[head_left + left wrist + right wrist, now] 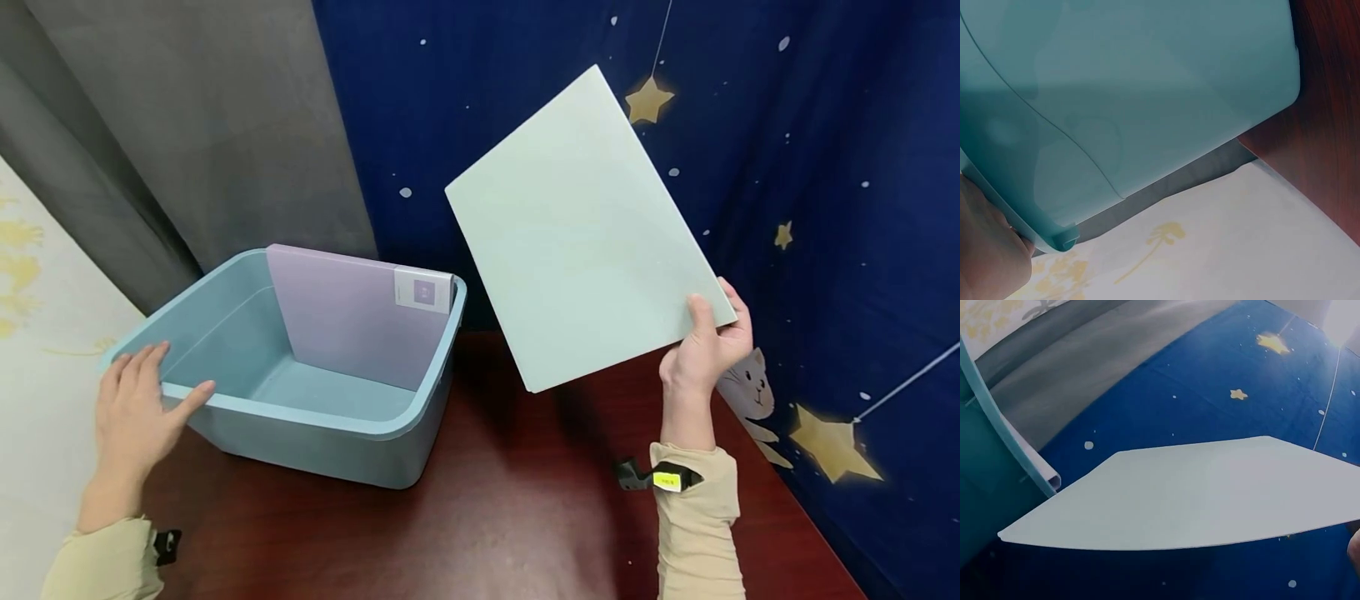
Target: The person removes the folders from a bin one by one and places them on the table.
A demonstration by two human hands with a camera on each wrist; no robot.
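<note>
In the head view my right hand (708, 342) grips a pale green folder (577, 242) by its lower right corner, thumb on the near face. The folder hangs tilted in the air, right of a blue-green plastic basin (315, 454). A lilac folder (352, 312) with a white label stands on edge inside the basin against its far wall. My left hand (138, 408) rests on the basin's front left corner, fingers over the rim and thumb spread along it. In the right wrist view the pale green folder (1179, 500) hides most of that hand.
The basin stands on a dark red wooden table (510, 533). Behind it hang a grey curtain (210, 108) and a blue curtain (525, 50) with stars. A white cloth with yellow flowers (45, 375) lies at the left.
</note>
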